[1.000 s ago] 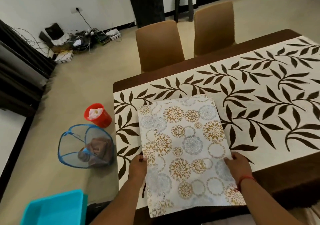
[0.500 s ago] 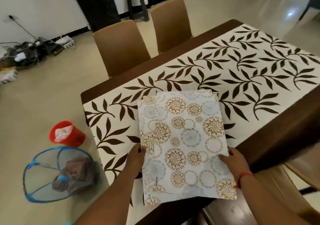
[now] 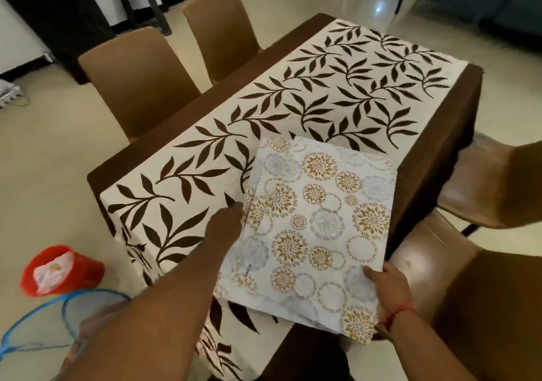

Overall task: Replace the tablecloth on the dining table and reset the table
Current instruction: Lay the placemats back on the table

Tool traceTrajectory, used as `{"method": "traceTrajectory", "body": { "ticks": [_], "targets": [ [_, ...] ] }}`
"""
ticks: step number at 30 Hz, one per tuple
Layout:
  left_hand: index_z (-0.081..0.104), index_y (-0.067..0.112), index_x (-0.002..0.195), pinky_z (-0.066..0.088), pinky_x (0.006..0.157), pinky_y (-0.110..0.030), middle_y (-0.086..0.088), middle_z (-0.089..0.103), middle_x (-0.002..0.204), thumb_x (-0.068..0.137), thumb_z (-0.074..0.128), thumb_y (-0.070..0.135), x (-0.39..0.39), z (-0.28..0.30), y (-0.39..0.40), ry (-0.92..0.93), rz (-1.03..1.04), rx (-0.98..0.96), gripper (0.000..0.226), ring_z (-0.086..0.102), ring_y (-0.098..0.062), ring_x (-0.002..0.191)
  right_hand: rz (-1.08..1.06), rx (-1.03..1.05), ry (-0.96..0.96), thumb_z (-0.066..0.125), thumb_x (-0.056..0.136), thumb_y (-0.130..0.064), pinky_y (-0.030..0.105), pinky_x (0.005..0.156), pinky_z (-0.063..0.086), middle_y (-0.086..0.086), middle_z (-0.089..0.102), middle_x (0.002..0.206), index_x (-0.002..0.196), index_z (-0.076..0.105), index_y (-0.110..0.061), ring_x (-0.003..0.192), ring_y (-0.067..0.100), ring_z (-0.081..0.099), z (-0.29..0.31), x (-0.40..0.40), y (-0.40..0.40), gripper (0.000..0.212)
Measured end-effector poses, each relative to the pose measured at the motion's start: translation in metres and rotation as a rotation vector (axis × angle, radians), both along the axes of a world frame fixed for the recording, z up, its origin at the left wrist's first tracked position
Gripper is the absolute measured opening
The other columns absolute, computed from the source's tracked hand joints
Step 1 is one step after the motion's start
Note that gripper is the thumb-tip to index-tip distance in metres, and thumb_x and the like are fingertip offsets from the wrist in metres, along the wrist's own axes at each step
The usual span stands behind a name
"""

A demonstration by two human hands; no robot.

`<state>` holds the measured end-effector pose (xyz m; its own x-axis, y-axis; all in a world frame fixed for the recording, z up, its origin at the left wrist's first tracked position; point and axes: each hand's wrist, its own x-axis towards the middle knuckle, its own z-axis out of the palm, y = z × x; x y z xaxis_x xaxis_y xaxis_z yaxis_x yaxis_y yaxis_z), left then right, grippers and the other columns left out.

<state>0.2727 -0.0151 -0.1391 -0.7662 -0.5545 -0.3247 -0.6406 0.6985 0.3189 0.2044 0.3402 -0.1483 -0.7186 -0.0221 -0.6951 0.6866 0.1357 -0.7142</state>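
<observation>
We stand at the near corner of the worktop (image 3: 457, 134), which wears a leaf cloth (image 3: 293, 110) running its whole length, with chairs (image 3: 137, 78) on both sides. Over that corner lies the folded mat (image 3: 311, 228), printed with gold and grey circles, its near edge hanging past the worktop. Our left hand (image 3: 224, 228) is at the mat's left edge, but its fingers are hidden under the edge, so we cannot tell their grip. Our right hand (image 3: 387, 286) pinches the near right corner, thumb on top. The risk, as we judge it, is the layers fanning apart or the overhang sliding off if we lift unevenly, and dragging could rumple the leaf cloth. A red bucket (image 3: 61, 269) and blue hamper (image 3: 58, 319) sit on the floor.
</observation>
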Motion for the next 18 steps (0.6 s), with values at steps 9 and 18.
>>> {"method": "traceTrajectory", "body": {
  "ticks": [9, 18],
  "targets": [
    [0.036, 0.020, 0.153, 0.033, 0.112, -0.040, -0.017, 0.046, 0.149, 0.104, 0.037, 0.012, -0.012, -0.015, -0.028, -0.074, -0.142, -0.016, 0.050, 0.044, -0.035, 0.134, -0.208, -0.049, -0.034, 0.064, 0.091, -0.004, 0.058, 0.089, 0.055, 0.009, 0.074, 0.111, 0.111, 0.069, -0.018, 0.098, 0.035, 0.071, -0.019, 0.045, 0.006, 0.025],
    [0.038, 0.019, 0.150, 0.035, 0.109, -0.037, -0.013, 0.051, 0.145, 0.102, 0.037, 0.013, -0.005, -0.012, -0.028, 0.064, -0.097, 0.136, 0.049, 0.048, -0.032, 0.132, -0.188, 0.063, -0.005, 0.063, 0.086, -0.004, 0.060, 0.092, 0.053, 0.005, 0.072, 0.113, 0.100, 0.067, -0.032, 0.102, 0.036, 0.068, -0.027, 0.057, 0.002, 0.031]
  ]
}}
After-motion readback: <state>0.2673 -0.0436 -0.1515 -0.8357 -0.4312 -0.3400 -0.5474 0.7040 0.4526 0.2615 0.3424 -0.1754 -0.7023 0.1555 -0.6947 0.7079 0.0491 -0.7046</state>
